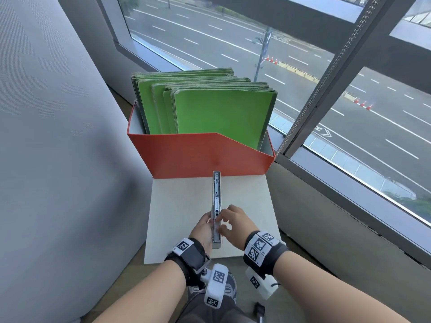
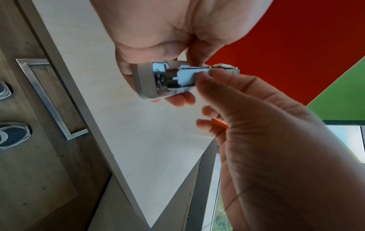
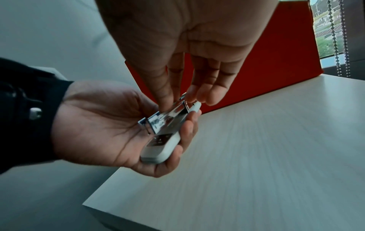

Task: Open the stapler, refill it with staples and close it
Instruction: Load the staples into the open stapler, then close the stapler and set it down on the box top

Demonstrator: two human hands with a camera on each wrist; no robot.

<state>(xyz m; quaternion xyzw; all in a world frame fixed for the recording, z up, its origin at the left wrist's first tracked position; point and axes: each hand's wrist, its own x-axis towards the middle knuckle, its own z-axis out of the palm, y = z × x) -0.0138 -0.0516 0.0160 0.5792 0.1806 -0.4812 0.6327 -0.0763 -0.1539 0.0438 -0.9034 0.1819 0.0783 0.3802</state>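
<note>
- Views differed: the head camera showed the white-and-chrome stapler (image 1: 216, 206) swung fully open in one long line, while the left wrist camera caught only its hinged end and metal spring parts (image 2: 158, 79), and the right wrist camera showed the anvil plate on its white base (image 3: 161, 140).
- Left hand (image 1: 204, 227) cradled the base of the stapler from beneath, fingers curled up round its side, holding it above the pale white tabletop (image 1: 245, 217).
- Right hand (image 1: 233, 221) reached over from the other side, thumb and fingertips (image 3: 168, 96) pinching the chrome staple channel near the middle; whether loose staples lay under them could not be told.
- Room: a grey upholstered panel (image 1: 58, 136) stood at the left, an orange cardboard file box (image 1: 198, 155) packed with upright green folders (image 1: 221, 110) sat at the table's far edge, and a large window (image 1: 326, 89) with a bead chain (image 1: 338, 54) overlooked a road at the right.
- Long axis of the stapler ran straight away from the person, its far tip reaching toward the orange box.
</note>
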